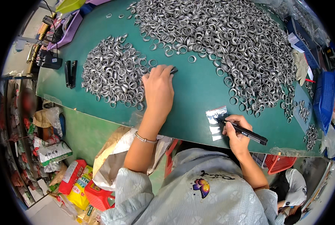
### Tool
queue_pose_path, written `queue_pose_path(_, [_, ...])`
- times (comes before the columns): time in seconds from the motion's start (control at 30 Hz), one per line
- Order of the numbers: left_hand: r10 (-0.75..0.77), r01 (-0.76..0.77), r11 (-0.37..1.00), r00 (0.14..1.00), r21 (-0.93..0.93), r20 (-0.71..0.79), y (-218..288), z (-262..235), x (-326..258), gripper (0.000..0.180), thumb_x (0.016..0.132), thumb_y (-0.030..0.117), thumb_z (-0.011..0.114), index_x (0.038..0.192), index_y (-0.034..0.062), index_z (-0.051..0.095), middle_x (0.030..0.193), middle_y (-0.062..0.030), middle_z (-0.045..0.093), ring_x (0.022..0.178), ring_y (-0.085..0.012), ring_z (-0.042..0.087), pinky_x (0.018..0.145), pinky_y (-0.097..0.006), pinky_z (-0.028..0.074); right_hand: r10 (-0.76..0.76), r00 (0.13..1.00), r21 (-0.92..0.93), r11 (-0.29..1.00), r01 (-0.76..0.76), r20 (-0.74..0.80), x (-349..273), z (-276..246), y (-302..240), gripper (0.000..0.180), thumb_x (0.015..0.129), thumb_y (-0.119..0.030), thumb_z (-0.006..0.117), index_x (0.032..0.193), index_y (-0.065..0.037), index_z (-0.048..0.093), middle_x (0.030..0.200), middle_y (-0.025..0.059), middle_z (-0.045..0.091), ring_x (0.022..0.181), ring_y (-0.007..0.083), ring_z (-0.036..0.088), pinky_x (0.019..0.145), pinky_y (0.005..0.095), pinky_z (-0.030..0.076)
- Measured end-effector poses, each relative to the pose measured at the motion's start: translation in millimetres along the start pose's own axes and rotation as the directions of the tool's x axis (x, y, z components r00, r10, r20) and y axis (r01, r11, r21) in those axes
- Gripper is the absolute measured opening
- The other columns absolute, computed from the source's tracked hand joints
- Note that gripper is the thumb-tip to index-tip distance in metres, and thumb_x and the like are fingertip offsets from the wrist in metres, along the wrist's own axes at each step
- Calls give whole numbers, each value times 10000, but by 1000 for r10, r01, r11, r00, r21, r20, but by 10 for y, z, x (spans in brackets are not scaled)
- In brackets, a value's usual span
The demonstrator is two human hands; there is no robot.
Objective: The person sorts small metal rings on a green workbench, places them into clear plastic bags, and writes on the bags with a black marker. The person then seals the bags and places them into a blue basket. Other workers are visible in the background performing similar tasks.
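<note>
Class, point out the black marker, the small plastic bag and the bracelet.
Black marker [249,133], head view: on its barrel.
Small plastic bag [215,130], head view: on its glossy face.
Bracelet [144,140], head view: on its band.

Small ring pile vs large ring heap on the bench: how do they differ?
Size: the small pile is far smaller than the large heap.
Position: the small pile sits at left; the large heap runs along the far side and down the right.
Hands: the left hand is at the small pile's right edge; neither hand touches the large heap.
Shared: both are jumbled grey, metallic-looking rings on the green tabletop.
</note>
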State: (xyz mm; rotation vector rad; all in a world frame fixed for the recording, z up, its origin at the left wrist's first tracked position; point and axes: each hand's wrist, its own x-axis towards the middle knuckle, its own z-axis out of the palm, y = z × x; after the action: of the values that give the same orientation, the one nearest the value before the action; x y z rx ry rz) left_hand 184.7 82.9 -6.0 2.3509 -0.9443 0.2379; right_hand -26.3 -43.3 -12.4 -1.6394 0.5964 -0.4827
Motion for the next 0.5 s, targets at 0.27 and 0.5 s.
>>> queue_pose_path(0.27, [-173,211,840,977,-499,122,201,124,-248,262,760,-16,601,1016,38,574,990,-106,615,996,-236,567,878,-336,399,7,1000,21,1000,-7,2,-15,-29,27,88,788,-13,590,863,27,569,639,27,564,532,59,496,494,209,389])
queue_pose_path(0.5, [-158,151,954,987,-261,-6,319,172,-374,228,738,45,651,953,50,577,989,-91,616,1020,-237,552,939,-413,320,4,1000,47,999,-4,6,-19,-32,23,96,794,-20,589,873,29,566,660,31,569,534,56,494,495,207,388])
